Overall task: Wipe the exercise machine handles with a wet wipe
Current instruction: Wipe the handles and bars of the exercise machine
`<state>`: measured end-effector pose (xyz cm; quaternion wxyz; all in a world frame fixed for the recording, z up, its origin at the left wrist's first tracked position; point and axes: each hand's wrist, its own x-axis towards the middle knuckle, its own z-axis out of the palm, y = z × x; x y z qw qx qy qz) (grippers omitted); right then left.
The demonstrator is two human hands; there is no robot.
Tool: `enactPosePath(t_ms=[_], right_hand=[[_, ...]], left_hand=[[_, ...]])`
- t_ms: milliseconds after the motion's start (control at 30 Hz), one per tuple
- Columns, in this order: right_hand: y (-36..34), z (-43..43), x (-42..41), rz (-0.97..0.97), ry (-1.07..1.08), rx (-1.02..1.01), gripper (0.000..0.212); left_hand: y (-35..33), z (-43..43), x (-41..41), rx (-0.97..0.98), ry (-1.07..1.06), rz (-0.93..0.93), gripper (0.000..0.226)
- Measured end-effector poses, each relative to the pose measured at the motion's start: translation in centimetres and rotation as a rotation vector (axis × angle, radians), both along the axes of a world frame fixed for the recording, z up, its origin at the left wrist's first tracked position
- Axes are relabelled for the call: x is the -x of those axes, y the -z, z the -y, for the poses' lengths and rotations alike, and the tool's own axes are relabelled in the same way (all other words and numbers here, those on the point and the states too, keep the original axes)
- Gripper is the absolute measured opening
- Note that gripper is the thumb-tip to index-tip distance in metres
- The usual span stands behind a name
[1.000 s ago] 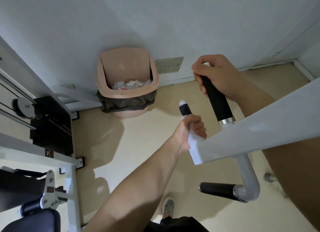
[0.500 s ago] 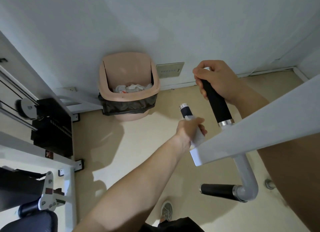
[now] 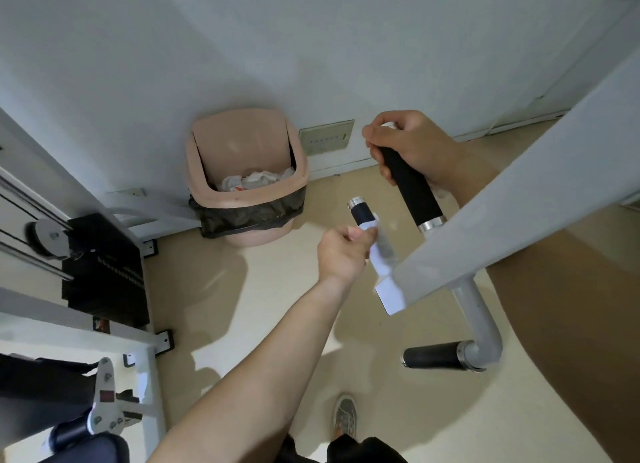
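Left hand (image 3: 341, 251) has slid down the short handle (image 3: 362, 213), its fingers (image 3: 358, 234) pinching the wet wipe (image 3: 381, 254) wrapped round the lower grip. The right hand (image 3: 412, 144) clasps the top of the long handle (image 3: 414, 192), probably steadying the machine for wiping.

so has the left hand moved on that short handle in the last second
Yes. The left hand has shifted left off the short handle, toward the bin, pinching the wet wipe wrapped there.
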<state>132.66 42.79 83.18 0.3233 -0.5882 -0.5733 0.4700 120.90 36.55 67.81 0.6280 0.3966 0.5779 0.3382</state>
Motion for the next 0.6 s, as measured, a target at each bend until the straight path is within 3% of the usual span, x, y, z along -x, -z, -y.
enactPosePath(t_ms=[200, 333, 533, 600], right_hand=[[-0.2, 0.2, 0.1, -0.023, 0.008, 0.02, 0.022], [-0.1, 0.6, -0.3, -0.035, -0.012, 0.018, 0.02], [0.7, 0.7, -1.0, -0.042, 0.004, -0.028, 0.006], [0.8, 0.8, -1.2, -0.046, 0.001, -0.04, 0.019]], left_hand=[[-1.3, 0.1, 0.3, 0.108, 0.013, 0.175, 0.032], [-3.0, 0.0, 1.2, 0.104, -0.033, 0.298, 0.023], [-8.7, -2.5, 2.4, -0.003, -0.058, 0.532, 0.028], [-11.0, -3.1, 3.0, -0.044, -0.09, 0.6, 0.025]])
